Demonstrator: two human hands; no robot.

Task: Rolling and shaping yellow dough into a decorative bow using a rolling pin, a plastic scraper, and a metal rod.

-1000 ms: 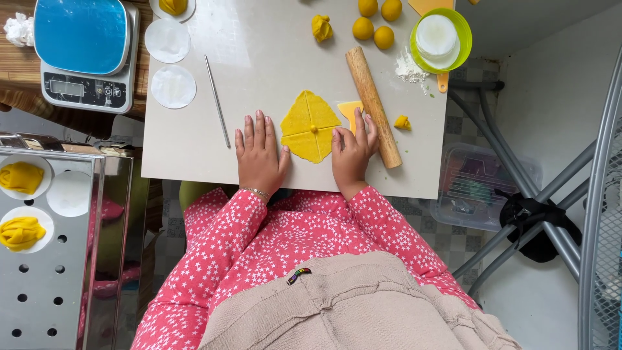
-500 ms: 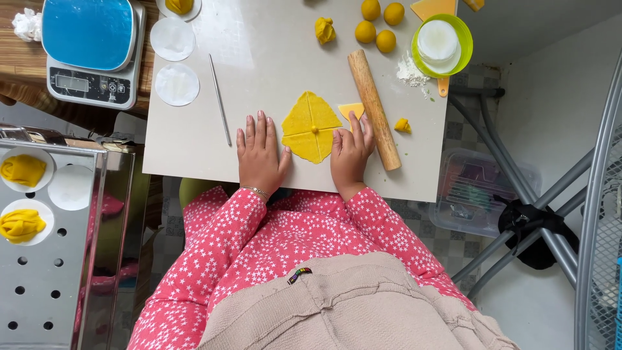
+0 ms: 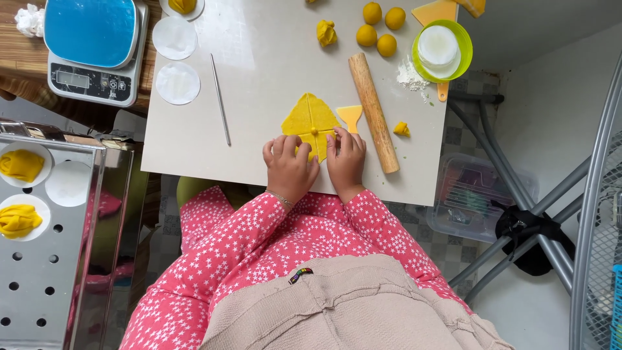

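Here, the left hand (image 3: pixel 289 166) and right hand (image 3: pixel 345 159) press curled fingers on the lower edge of a thin, folded yellow dough sheet (image 3: pixel 310 122) on the grey tabletop (image 3: pixel 259 84), wooden rolling pin (image 3: pixel 373 111) at three o'clock. Soft and tearable, it probably wants gentle lifting by its edges.

A blue-topped kitchen scale (image 3: pixel 94 48), wooden rolling pin (image 3: pixel 374 113) and green bowl (image 3: pixel 442 50) sit on the table (image 3: pixel 259 52).
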